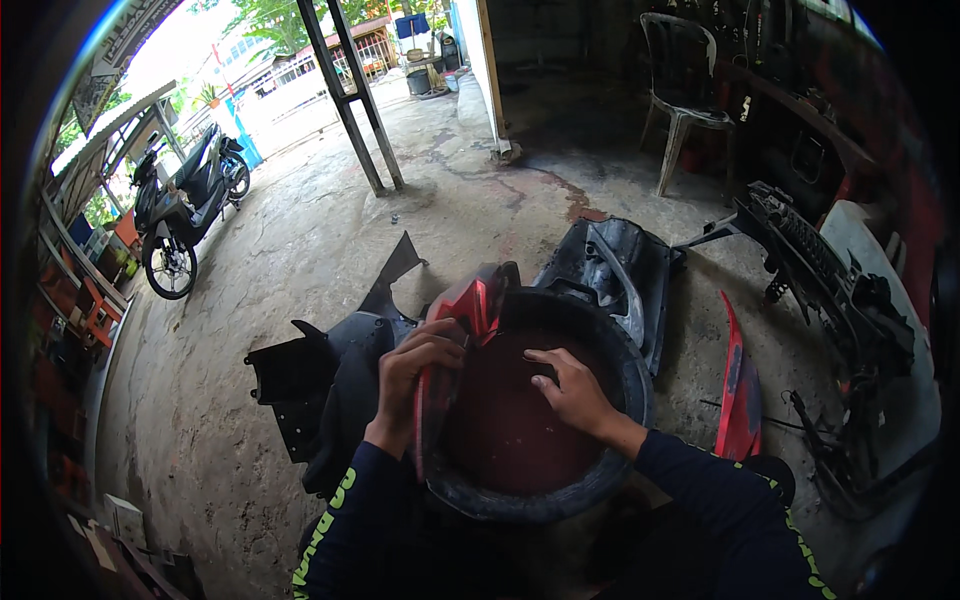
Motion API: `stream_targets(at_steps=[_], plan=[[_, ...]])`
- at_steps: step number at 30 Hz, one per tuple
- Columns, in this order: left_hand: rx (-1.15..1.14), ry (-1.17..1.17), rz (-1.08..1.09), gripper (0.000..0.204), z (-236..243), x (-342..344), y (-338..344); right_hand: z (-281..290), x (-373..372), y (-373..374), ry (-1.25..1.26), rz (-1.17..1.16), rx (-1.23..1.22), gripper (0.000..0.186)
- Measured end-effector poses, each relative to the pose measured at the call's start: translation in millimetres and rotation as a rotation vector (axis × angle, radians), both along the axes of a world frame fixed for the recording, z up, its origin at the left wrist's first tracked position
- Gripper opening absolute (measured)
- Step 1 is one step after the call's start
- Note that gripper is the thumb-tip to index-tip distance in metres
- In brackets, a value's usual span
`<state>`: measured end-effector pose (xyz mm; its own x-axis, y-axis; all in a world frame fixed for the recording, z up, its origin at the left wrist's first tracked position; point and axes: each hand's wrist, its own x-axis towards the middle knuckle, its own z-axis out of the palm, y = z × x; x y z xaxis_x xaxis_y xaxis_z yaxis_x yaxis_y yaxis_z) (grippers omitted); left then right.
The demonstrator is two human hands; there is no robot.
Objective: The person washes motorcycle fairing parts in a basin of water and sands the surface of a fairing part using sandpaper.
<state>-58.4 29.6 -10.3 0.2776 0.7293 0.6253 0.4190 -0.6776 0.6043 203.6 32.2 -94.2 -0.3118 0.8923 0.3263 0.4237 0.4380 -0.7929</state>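
— Where's the red panel (433, 405) from where you're standing?
— Propped up at the left side of the big dark tub (641, 400), over its rim, glossy red near the top and duller further down
— And the left hand (415, 372)?
— Closed on it, fingers bent over the upper edge. No gap there that I can see
— What about the right hand (572, 392)?
— Out above the reddish-brown liquid (515, 430) in the tub. Index finger stretched forward, thumb just below it, a narrow dark gap between. Whether something thin is pinched in there, I honestly can't tell from here
— Plenty of other parts around it
— Yes, a black panel (350, 370) on the floor (215, 420) just left of the tub, a dark, scuffed panel (608, 262) behind it, and a narrow red piece (738, 395) to the right, pointed end away from the person
— And beyond that?
— A dark frame (850, 310) further right, a plastic chair (684, 85) at the back, and a scooter (192, 205) parked off to the left, near the bright opening
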Motion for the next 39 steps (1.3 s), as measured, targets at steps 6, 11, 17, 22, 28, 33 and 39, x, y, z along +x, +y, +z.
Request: stream_targets(at_steps=[6, 11, 17, 22, 28, 33, 39], plan=[[0.091, 0.061, -0.068, 0.007, 41.1, -1.2, -19.3, 6.4, -0.1, -0.6, -0.047, -0.010, 0.098, 0.048], [0.007, 0.115, -0.231, 0.006, 54.9, 5.2, -42.8, 29.8, 0.5, -5.1, -0.044, -0.105, 0.338, 0.050], [-0.068, -0.120, -0.130, 0.010, 42.3, 33.2, -54.9, 16.7, -5.3, -9.4, -0.335, -0.033, 0.597, 0.044], [0.055, -0.120, 0.061, 0.059, 5.8, 33.2, -41.6, 16.3, -3.2, -5.7, -0.452, -0.112, 0.764, 0.034], [-0.823, -0.969, -0.307, 0.095, -57.2, 54.8, 3.1, 17.7, -9.9, -12.2, -0.444, -0.113, 0.753, 0.031], [-0.335, -0.543, -0.190, 0.091, -68.8, 65.9, 38.7, 9.7, -10.7, -13.2, -0.434, -0.062, 0.717, 0.031], [-0.235, -0.440, -0.173, 0.087, -83.2, 69.9, 47.3, 17.9, 2.8, -6.6, -0.302, -0.028, 0.643, 0.033]])
